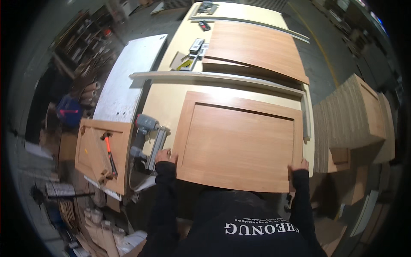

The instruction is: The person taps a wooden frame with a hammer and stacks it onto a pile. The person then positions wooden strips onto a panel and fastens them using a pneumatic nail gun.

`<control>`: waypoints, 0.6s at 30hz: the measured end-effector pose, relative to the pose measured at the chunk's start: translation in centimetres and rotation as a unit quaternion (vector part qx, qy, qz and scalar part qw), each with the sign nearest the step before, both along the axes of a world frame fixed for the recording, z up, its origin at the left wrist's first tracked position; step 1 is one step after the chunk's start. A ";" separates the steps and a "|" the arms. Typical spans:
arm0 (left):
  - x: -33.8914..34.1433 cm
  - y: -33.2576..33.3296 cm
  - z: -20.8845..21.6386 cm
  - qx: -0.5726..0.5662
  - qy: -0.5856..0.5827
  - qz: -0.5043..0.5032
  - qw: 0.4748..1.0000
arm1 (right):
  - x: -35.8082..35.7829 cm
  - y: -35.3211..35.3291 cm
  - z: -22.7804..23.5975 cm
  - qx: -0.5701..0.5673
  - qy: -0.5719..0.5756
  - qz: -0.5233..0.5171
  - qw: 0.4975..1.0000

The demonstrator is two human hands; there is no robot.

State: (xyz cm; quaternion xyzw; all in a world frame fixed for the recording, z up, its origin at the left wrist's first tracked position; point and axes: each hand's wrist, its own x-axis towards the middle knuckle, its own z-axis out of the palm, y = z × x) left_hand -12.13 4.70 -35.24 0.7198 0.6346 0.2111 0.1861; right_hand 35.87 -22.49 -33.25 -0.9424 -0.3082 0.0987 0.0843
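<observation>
A wooden cabinet door point(237, 145) with a raised frame around a recessed panel lies flat before me, its near edge close to my body. My left hand point(166, 156) grips its left edge near the front corner, thumb side toward the wood. On the opposite edge, my right hand point(299, 165) holds the door in the same way; the fingers under the edges are hidden. Just left of my left hand, a grey and black nail gun point(150, 135) lies on the pale worktable point(165, 100), a hose running down from it.
Beyond a long wooden strip point(214, 78) lie more wooden panels point(257, 47). Boxes point(197, 46) and a small black device point(204, 25) sit beside them. At left, an orange-handled hammer point(109, 154) rests on another door point(124, 165). Stacked panels point(349, 120) stand at right.
</observation>
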 end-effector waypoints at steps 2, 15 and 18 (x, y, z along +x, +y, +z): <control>1.5 3.1 -1.9 0.052 0.017 -0.026 0.998 | -0.1 4.3 2.0 -0.023 0.025 -0.048 0.998; 5.7 8.1 -3.3 0.002 -0.090 0.044 0.995 | -1.8 3.0 1.3 0.205 0.011 -0.253 0.945; 6.9 9.4 0.8 0.125 -0.173 0.041 0.976 | -0.3 2.5 1.8 0.342 -0.131 -0.207 0.907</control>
